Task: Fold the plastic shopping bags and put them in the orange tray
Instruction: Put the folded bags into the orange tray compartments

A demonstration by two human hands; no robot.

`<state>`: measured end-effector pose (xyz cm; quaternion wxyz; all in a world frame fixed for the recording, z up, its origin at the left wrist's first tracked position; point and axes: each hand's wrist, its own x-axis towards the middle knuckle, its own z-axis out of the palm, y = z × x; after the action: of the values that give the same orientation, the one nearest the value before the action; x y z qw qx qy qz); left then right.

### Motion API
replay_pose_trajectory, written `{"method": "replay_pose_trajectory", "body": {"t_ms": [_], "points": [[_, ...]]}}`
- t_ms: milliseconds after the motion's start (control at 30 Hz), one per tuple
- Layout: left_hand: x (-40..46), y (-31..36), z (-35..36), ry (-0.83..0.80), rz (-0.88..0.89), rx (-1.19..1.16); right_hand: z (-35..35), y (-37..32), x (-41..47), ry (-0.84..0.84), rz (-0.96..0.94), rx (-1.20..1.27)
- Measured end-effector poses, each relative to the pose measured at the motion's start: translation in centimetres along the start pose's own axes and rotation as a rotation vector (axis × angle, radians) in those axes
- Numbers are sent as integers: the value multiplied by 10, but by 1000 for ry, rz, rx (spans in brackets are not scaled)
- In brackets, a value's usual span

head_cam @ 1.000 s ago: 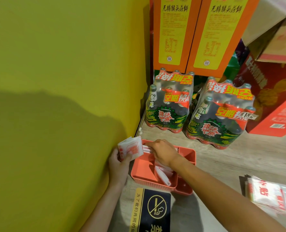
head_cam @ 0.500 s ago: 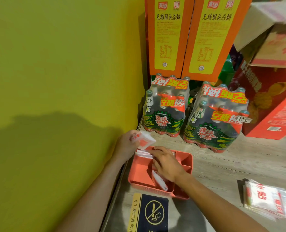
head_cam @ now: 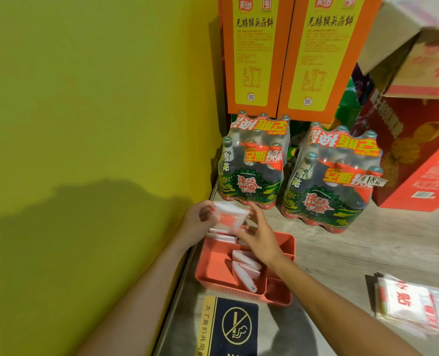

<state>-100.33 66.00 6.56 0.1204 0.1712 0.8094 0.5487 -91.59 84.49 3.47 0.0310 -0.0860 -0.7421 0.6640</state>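
no-smoking sign (head_cam: 232, 327) cut off at bottom edge; tray's (head_cam: 286, 242) far corner behind right hand (head_cam: 260, 240).

- Tray (head_cam: 208, 263) on desk (head_cam: 341, 253), against wall (head_cam: 84, 124).
- Folded bags (head_cam: 245, 272) in tray.
- Bottle packs (head_cam: 251, 163) behind tray.
- Flat bag stack (head_cam: 413, 307) right of tray.

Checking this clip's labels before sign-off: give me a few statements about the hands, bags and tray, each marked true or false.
1. The left hand holds a folded bag above the orange tray. True.
2. The orange tray holds no bags yet. False: several folded bags lie in it.
3. A stack of unfolded bags lies on the counter to the right. True.
4. The right hand rests on the bottle packs. False: it is over the tray, fingers at the held bag.
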Motion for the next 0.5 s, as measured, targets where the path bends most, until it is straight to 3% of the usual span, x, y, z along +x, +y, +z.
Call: {"method": "replay_pose_trajectory", "body": {"t_ms": [200, 367, 500], "points": [[-3, -14, 5, -7, -81, -206, -1, -16, 20, -46, -90, -53], [-17, -32, 8, -60, -82, 136, -15, -18, 25, 56, -149, -226], [-34, -46, 8, -12, 116, 376, -28, -24, 28, 0, -263, -525]]}}
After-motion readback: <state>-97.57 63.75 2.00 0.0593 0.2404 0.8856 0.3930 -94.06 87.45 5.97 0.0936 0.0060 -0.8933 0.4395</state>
